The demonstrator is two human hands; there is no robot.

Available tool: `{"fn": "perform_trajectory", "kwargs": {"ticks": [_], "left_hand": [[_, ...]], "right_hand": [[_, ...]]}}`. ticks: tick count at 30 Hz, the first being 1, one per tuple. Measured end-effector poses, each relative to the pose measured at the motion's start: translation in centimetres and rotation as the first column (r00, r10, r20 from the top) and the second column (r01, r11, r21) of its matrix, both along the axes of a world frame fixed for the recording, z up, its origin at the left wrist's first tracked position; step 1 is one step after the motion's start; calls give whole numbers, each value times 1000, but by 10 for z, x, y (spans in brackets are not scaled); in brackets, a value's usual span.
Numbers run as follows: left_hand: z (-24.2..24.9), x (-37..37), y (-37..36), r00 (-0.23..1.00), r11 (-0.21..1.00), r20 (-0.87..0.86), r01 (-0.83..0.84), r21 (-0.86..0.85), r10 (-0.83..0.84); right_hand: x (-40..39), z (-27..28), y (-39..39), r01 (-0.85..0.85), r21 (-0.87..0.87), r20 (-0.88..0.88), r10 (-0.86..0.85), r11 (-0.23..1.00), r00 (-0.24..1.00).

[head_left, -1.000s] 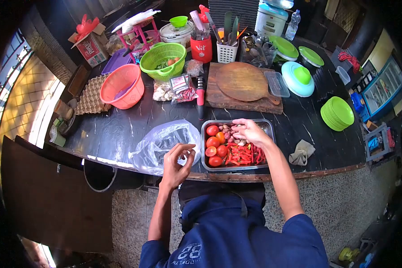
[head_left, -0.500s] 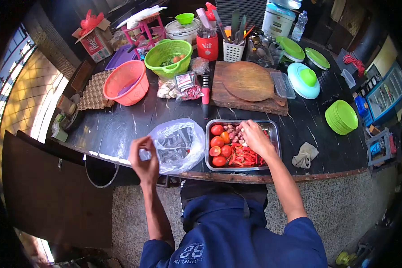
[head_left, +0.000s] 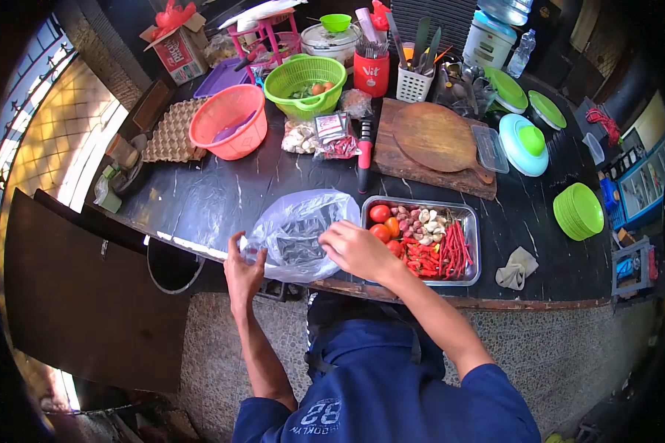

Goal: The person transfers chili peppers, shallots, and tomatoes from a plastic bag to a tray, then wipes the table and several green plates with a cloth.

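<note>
Pinching the near-left edge of the clear plastic bag [head_left: 299,232] with my left hand [head_left: 242,272], fingers pressed together on the film right at the counter's front lip. My right hand [head_left: 358,249] sits on the bag's right side, fingers curled down onto the plastic; whether they grip a fold or only press on it, I can't tell. The bag lies crumpled on the black counter [head_left: 199,203], touching the left wall of the steel tray [head_left: 471,255].

Risk one, as I judge it: the bag hangs partly over the counter edge, so a loose pinch could let it slide off toward the floor. Risk two: my right wrist hovers over the tomatoes [head_left: 383,221], and a quick sweep could knock one out of the tray, or drag the red chilies [head_left: 440,255] along.

Beyond the tray, a red-handled knife [head_left: 364,159] lies just beside the wooden cutting board [head_left: 436,144]; a careless reach there could catch it. Farther back stand the orange basket [head_left: 229,122] and the green colander [head_left: 305,85].
</note>
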State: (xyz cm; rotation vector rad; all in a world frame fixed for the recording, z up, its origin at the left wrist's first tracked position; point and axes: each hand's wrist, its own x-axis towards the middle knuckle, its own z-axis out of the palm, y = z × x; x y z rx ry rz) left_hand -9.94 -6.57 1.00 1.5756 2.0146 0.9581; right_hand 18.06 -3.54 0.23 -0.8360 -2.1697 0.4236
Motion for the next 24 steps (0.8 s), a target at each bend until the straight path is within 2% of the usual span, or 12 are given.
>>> {"fn": "perform_trajectory", "kwargs": {"ticks": [1, 3, 5, 7, 9, 13, 16, 18, 19, 21, 22, 24], "left_hand": [[-4, 0, -1, 1000, 1000, 0, -3, -1, 3], [-3, 2, 3, 1000, 988, 13, -30, 150, 28], [6, 10, -2, 1000, 980, 15, -30, 195, 27], [19, 19, -8, 995, 985, 98, -24, 172, 7], [13, 21, -10, 993, 982, 120, -40, 187, 18], [11, 27, -9, 982, 980, 190, -35, 196, -3], [10, 27, -5, 973, 972, 228, -25, 235, -30], [12, 28, -5, 970, 966, 239, -22, 259, -42], [13, 27, -5, 970, 966, 238, -24, 258, -39], [14, 25, -5, 966, 987, 256, -15, 158, -27], [14, 25, -4, 966, 987, 255, -13, 159, -29], [11, 27, -3, 969, 982, 246, -39, 182, -7]], "right_hand": [[-11, -9, 6, -3, -1, 0, 3, 1000, 1000], [-27, -22, 18, 138, -22, 448, -113, 990, 887], [-33, -35, 24, 159, -40, 498, -119, 986, 859], [-30, -39, 22, 267, -76, 597, -171, 961, 784], [-25, -43, 23, 267, -102, 591, -158, 958, 791], [-15, -54, 34, 240, -85, 513, -164, 967, 843], [-8, -53, 42, 190, -191, 490, -74, 963, 868], [-3, -48, 43, 73, -402, 215, 17, 913, 976], [-1, -44, 42, 71, -403, 215, 19, 912, 976], [3, -36, 38, -36, -605, -88, -22, 795, 996], [6, -33, 36, -97, -641, -181, -27, 761, 983], [22, -13, 21, -90, -663, -194, -55, 743, 979]]}}
